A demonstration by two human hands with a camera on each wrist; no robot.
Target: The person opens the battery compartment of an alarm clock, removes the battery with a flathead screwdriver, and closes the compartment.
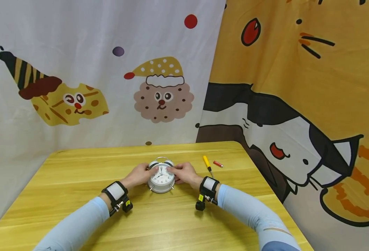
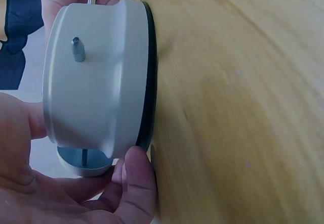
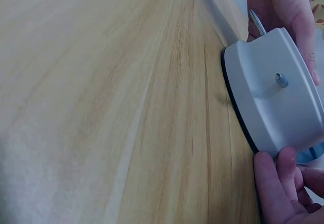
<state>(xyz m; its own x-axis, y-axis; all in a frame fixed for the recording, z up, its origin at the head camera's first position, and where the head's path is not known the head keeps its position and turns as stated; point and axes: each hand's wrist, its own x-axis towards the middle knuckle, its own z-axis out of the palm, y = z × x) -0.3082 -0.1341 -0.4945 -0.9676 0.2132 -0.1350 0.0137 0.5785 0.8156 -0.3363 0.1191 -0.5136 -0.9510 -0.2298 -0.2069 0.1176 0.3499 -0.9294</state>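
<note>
A white twin-bell alarm clock is at the middle of the table, its dial facing up toward me. My left hand grips its left side, thumb over the front rim and fingers curled behind. On the other side my right hand holds it the same way, thumb on the face's edge. In the left wrist view the clock shows its white side, a metal leg and a dark back edge close to the wood. The right wrist view shows fingertips against the casing near that back edge.
Right of the clock, a screwdriver with a yellow handle lies on the wooden table. Next to it is a small red battery. Printed curtains hang behind the table and along its right side.
</note>
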